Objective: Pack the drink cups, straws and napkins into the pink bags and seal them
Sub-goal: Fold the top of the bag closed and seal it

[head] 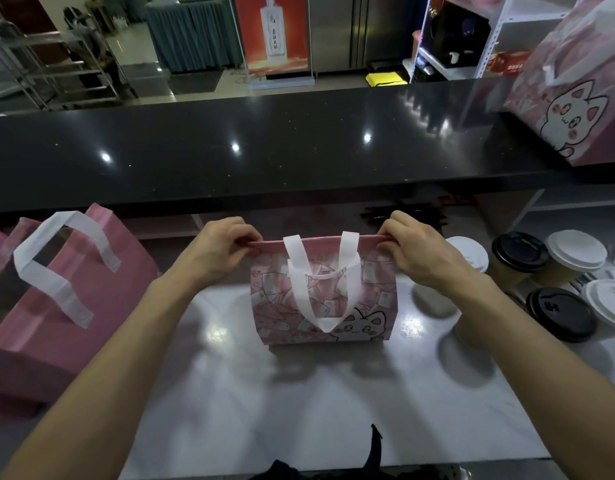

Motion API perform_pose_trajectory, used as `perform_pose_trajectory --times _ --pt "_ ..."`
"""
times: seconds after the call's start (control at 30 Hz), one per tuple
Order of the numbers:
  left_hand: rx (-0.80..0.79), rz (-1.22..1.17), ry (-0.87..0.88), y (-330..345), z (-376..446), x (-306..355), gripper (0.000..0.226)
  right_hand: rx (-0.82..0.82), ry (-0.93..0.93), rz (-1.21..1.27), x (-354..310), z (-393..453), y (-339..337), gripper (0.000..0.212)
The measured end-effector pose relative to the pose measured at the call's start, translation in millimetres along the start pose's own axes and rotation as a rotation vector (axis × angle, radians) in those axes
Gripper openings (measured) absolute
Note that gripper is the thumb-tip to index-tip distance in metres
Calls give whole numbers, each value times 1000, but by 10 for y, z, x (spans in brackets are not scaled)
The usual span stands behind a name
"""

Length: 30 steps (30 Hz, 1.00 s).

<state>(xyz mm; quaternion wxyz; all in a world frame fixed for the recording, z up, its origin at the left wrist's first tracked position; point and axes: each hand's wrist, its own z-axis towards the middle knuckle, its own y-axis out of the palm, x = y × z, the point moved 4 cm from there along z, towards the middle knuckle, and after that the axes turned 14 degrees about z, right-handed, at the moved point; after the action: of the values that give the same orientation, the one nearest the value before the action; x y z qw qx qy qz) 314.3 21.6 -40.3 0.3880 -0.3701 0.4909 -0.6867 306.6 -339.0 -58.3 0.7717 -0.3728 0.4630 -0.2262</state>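
- Head view: two bare forearms reached over the pale bench (229, 393) toward a small pink bag (319, 299) that stood upright at its middle.
- The left hand (223, 251) pinched the bag's top edge at its left corner, fingers (245, 237) clamped on the rim.
- The right hand (420, 251) pinched the right corner likewise.
- The bag's mouth was pressed flat; its white handles (319, 271) drooped over the front.
- Lidded drink cups (541, 271) stood just right of the right hand.
- A larger pink bag (56, 289) stood at the left.

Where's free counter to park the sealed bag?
Bare patches: the white counter in front of the held bag, and the black ledge behind it. Crowded: the lidded cups at right, the open pink bag at left.
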Motion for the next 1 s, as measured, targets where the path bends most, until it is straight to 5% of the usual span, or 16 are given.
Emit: perform_pose_trajectory --times 0.23,0.37,0.5,0.63,0.83,1.0 --pt "-153 -114 -19 -185 -4 12 26 -94 68 71 -53 8 -315 32" --pt "-186 -212 -71 -484 139 78 23 63 61 209 -403 253 -581 57" --pt "-198 -140 -63 -499 450 506 48 -181 61 79 -819 590 -349 67" --pt "-332 98 29 -248 569 832 43 -425 66 -162 -942 642 54 34" --pt "-274 156 166 -90 537 892 10 -369 -111 -168 -952 572 182 10" --pt "-150 173 184 -27 480 881 13 -333 -169 -146 -943 507 213 13"
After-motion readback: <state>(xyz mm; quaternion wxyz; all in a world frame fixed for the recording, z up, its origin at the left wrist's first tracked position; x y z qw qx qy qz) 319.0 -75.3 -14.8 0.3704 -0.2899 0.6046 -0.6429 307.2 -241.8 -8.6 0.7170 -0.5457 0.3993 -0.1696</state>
